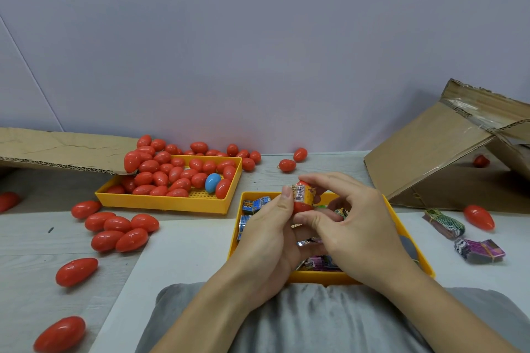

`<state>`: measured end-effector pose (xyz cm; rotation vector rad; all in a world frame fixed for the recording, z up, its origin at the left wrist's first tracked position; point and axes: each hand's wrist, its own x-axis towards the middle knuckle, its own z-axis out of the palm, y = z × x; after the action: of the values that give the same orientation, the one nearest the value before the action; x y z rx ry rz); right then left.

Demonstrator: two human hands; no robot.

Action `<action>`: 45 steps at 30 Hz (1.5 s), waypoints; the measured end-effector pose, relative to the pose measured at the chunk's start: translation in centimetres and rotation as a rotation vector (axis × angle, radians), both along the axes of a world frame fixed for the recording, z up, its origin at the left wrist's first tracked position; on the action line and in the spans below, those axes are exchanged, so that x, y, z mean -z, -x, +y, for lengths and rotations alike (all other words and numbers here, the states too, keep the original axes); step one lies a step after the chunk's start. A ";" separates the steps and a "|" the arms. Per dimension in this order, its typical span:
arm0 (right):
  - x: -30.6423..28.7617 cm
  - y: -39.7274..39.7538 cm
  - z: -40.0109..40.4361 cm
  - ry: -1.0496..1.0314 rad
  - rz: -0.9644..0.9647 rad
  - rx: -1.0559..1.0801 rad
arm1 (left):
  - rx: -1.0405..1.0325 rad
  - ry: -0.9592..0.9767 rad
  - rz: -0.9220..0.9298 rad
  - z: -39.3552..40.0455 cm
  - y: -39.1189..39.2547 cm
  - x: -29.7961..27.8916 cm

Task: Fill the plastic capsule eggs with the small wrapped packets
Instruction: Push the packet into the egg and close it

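Observation:
My left hand grips the lower half of a red capsule egg above the near yellow tray. An orange wrapped packet with a barcode sticks out of that half. My right hand holds the red top half over the packet, fingers curled round it. Under my hands the tray holds several small wrapped packets, blue, purple and silver. A second yellow tray at the left back is piled with red eggs and one blue egg.
Loose red eggs lie scattered over the table on the left and along the wall. Two bundled packet stacks and one red egg lie at the right. An open cardboard box stands at the back right, a cardboard flap at the back left.

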<state>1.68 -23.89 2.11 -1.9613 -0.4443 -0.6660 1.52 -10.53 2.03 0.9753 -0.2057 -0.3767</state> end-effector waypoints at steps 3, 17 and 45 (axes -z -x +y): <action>0.0 0.0 0.0 -0.016 0.009 -0.023 | -0.024 -0.040 -0.003 0.0 0.0 0.1; -0.3 0.1 -0.2 0.148 0.019 -0.027 | -0.216 -0.181 -0.163 -0.4 -0.1 0.2; -0.4 0.2 -0.1 0.145 0.007 -0.050 | -0.171 -0.107 -0.094 -0.4 0.2 -0.2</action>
<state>1.46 -24.04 2.55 -2.0812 -0.5485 -0.6089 1.33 -10.91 2.28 1.1089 -0.1873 -0.1868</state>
